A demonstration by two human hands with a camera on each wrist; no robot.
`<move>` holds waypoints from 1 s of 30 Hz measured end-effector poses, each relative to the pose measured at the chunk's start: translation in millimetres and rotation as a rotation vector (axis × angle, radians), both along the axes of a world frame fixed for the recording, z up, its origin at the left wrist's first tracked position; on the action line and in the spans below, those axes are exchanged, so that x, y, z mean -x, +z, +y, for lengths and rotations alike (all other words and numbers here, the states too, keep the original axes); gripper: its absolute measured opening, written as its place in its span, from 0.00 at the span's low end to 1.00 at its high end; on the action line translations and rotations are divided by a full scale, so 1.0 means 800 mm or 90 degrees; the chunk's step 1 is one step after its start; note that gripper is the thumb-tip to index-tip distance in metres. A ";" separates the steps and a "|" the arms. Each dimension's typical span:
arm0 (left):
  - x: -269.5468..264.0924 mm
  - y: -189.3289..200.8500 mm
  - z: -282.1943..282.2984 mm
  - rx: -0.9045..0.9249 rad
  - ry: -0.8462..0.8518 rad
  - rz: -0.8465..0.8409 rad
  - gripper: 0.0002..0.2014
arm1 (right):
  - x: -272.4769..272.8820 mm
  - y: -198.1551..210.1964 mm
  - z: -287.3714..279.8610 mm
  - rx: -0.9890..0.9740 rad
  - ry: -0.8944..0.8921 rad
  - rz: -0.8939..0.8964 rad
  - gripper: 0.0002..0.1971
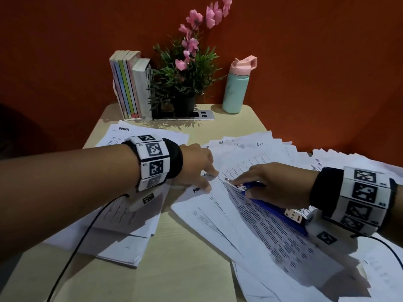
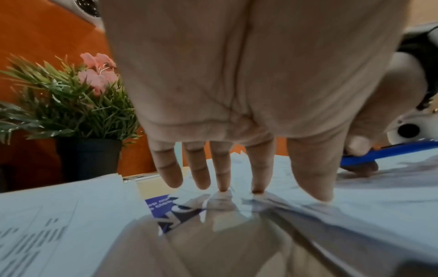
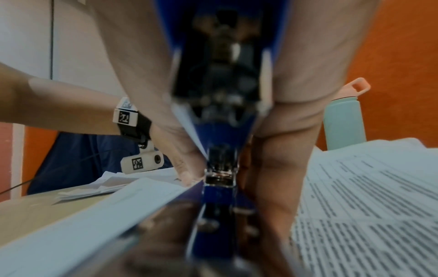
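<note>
My right hand (image 1: 268, 184) grips a blue stapler (image 1: 272, 209), fingers curled over its top. The stapler's metal nose (image 1: 242, 188) sits over the upper left corner of a fanned stack of printed sheets (image 1: 250, 232). In the right wrist view the stapler (image 3: 220, 131) runs down the middle with the paper edge (image 3: 118, 202) at its mouth. My left hand (image 1: 200, 168) lies just left of the nose. Its fingers (image 2: 220, 168) are straight and spread, tips pressing on the sheets (image 2: 355, 196). The blue stapler (image 2: 388, 151) shows at the right of that view.
A second pile of papers (image 1: 122, 219) lies under my left forearm. At the back of the beige table (image 1: 185, 269) stand upright books (image 1: 128, 83), a potted plant with pink flowers (image 1: 185, 79) and a mint bottle with a pink lid (image 1: 235, 88). Black cables (image 1: 72, 258) trail from both wrists.
</note>
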State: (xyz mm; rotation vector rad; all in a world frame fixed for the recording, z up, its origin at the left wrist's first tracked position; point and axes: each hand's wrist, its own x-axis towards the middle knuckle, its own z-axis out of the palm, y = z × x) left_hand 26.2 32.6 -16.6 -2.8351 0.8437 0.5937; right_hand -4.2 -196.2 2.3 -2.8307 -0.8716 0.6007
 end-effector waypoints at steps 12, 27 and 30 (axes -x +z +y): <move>-0.022 -0.004 -0.025 0.022 -0.020 -0.063 0.34 | -0.016 0.005 -0.007 0.045 -0.009 -0.026 0.19; -0.046 -0.016 -0.022 -0.014 -0.007 0.006 0.38 | -0.031 -0.002 0.016 0.109 0.028 -0.042 0.22; -0.046 -0.014 -0.025 -0.030 -0.017 -0.003 0.38 | -0.030 -0.002 0.017 0.113 0.036 -0.050 0.22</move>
